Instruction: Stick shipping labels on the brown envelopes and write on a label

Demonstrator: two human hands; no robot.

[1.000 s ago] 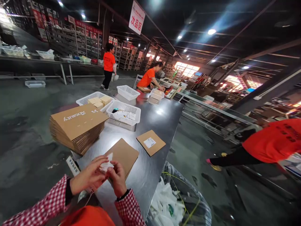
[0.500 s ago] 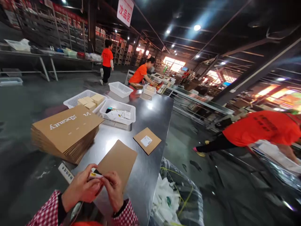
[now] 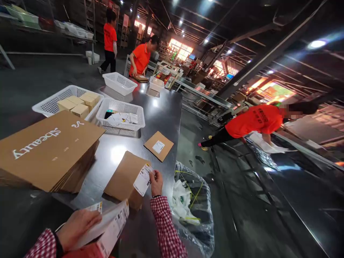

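the right hand pinches a white label over the brown box, left hand gripping label sheets.

Dim hall, ceiling-lamp glare, warped blurry edges

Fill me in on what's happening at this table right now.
A person in checked sleeves stands at a steel table. The right hand pinches a white label over a flat brown box. The left hand holds a strip of labels. A stack of flat cartons lies to the left, white baskets farther back. People in orange work nearby.
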